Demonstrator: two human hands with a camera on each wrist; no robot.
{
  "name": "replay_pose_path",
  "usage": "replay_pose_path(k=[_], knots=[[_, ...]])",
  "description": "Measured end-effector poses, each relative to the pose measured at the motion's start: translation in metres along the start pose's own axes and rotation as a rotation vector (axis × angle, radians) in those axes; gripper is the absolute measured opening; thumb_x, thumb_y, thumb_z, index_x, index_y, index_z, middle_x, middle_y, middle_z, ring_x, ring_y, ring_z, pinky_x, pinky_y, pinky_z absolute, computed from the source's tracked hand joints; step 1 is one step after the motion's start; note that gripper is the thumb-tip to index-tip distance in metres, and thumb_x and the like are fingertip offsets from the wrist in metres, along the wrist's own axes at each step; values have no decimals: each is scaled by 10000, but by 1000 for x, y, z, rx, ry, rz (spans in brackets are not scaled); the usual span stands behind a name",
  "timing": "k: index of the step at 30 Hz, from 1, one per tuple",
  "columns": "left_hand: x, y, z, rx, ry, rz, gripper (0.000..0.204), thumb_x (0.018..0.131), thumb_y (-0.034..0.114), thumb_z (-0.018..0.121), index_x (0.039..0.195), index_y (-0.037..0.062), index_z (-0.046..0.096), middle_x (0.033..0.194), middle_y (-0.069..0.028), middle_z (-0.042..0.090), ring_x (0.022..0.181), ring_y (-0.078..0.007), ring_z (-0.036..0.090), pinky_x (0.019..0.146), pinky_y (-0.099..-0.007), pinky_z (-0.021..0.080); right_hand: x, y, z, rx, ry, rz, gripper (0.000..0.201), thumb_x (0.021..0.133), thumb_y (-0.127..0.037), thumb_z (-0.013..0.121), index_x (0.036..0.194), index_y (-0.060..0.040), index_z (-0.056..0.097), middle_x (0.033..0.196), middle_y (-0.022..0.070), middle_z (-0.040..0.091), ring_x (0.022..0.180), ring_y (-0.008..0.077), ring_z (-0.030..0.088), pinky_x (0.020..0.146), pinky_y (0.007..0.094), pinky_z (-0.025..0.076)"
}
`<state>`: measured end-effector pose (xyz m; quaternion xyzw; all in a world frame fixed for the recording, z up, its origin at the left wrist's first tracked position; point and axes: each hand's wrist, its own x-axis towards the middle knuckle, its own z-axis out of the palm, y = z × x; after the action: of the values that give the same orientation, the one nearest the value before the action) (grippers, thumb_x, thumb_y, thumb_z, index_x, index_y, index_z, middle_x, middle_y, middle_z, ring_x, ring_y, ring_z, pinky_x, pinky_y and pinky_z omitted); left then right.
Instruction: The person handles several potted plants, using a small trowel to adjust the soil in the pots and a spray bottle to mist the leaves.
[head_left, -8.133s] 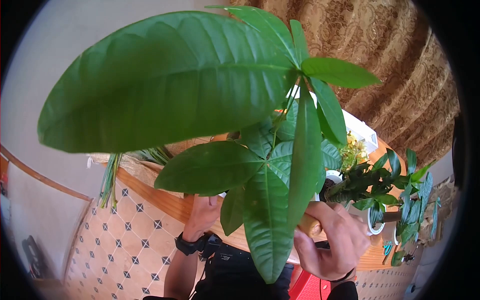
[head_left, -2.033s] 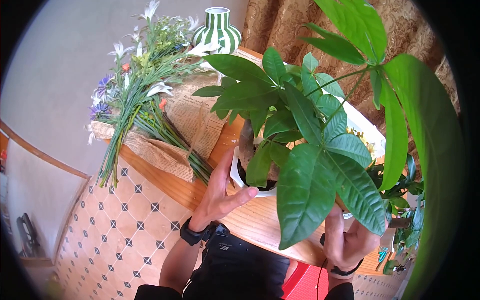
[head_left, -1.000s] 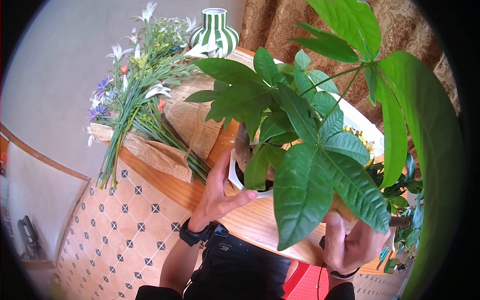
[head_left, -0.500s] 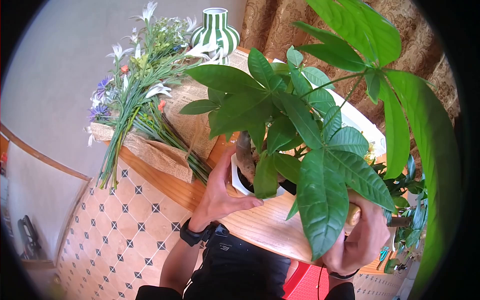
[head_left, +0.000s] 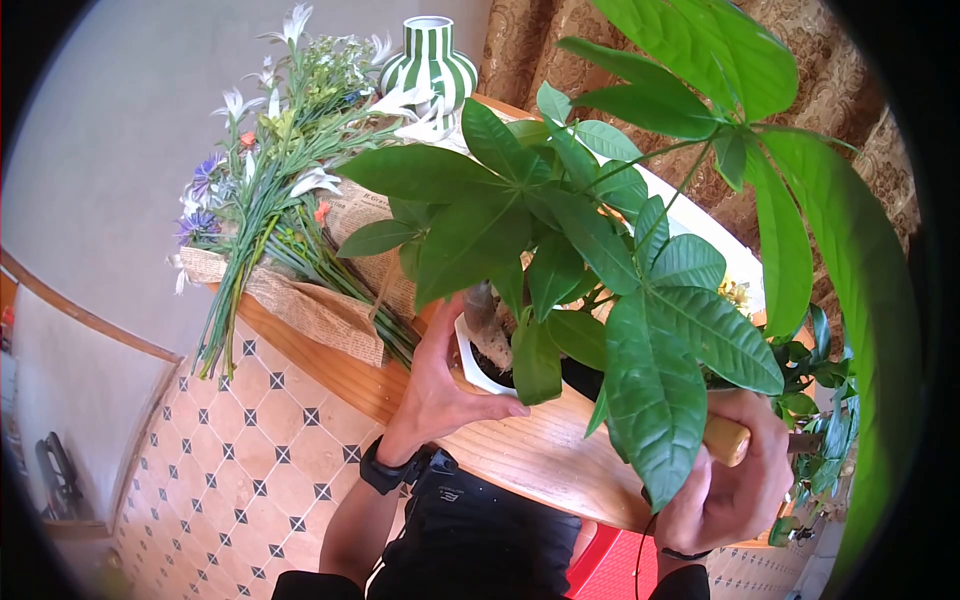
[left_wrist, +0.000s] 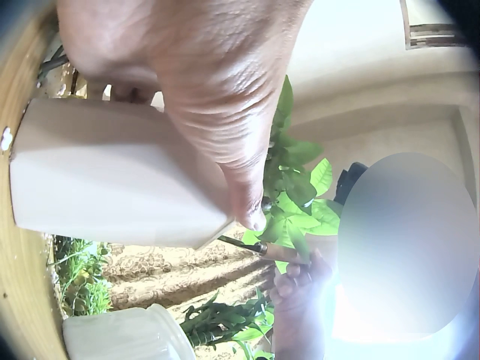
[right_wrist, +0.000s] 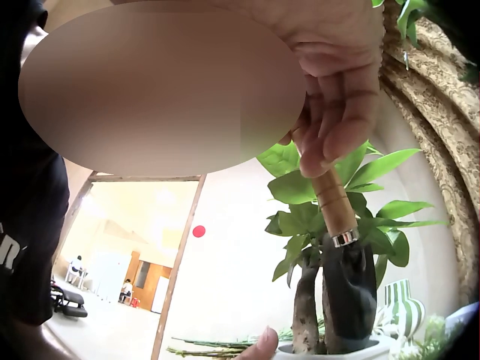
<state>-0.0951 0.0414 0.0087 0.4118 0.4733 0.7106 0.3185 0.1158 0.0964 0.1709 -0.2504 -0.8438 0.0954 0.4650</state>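
Observation:
My left hand (head_left: 435, 385) grips the white flowerpot (left_wrist: 120, 176) at its side, thumb over the rim. Thick brown trunks (right_wrist: 306, 311) rise from dark soil in it, carrying broad green leaves (head_left: 655, 370) that cover much of the head view. My right hand (head_left: 740, 480) holds a hand trowel by its wooden handle (head_left: 727, 442). In the right wrist view the trowel's black blade (right_wrist: 351, 292) points down inside the pot, beside the trunks; its tip is hidden behind the rim.
Cut flowers (head_left: 260, 190) lie on newsprint wrapping paper (head_left: 300, 310) at the left, stems over the table edge. A green-striped vase (head_left: 430, 70) stands behind. Further potted plants (head_left: 815, 390) are at the right, and a red stool (head_left: 600, 560) is below the table (head_left: 540, 460).
The right hand has shifted rightward and the trowel's handle end has come into sight. The foliage has swayed a little left. The left hand keeps hold of the pot.

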Motion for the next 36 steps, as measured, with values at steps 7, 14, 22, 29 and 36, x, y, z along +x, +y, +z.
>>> replay_pose_path(k=[7, 14, 22, 29, 36], knots=[[-5, -6, -1, -83, 3, -27, 1262, 648, 422, 975, 1573, -54, 260, 1516, -175, 429, 1395, -262, 463, 1172, -390, 360, -2, 4, 1, -151, -57, -136, 378, 874, -198, 694, 1098, 103, 642, 956, 204, 719, 821, 300, 702, 773, 374, 531], [-5, 4, -1, -206, -50, -59, 1098, 763, 329, 824, 1594, -60, 221, 1549, -216, 403, 1453, -294, 398, 1206, -416, 283, -2, 11, 2, -171, -124, -162, 403, 822, -173, 728, 1119, 92, 663, 1014, 248, 729, 838, 372, 712, 799, 388, 535], [-5, 7, 0, -188, -50, -85, 1012, 798, 243, 810, 1580, -63, 245, 1530, -215, 429, 1443, -289, 414, 1218, -414, 274, 0, 7, 1, -240, -96, -184, 409, 843, -207, 711, 1106, 102, 656, 1002, 220, 724, 861, 356, 714, 825, 389, 537], [-4, 7, 0, -214, -33, -78, 987, 781, 185, 860, 1553, -62, 298, 1506, -194, 460, 1402, -272, 462, 1202, -403, 322, 3, -2, 2, -35, -11, -39, 341, 886, -170, 650, 1081, 110, 632, 950, 177, 693, 802, 257, 657, 787, 364, 522], [-5, 3, 0, -112, -10, -21, 1033, 702, 219, 939, 1532, -28, 375, 1494, -157, 496, 1390, -251, 479, 1199, -398, 339, -6, 13, -19, -92, -9, -111, 435, 947, -314, 578, 1076, 101, 580, 775, 154, 620, 565, 170, 581, 571, 316, 477]])
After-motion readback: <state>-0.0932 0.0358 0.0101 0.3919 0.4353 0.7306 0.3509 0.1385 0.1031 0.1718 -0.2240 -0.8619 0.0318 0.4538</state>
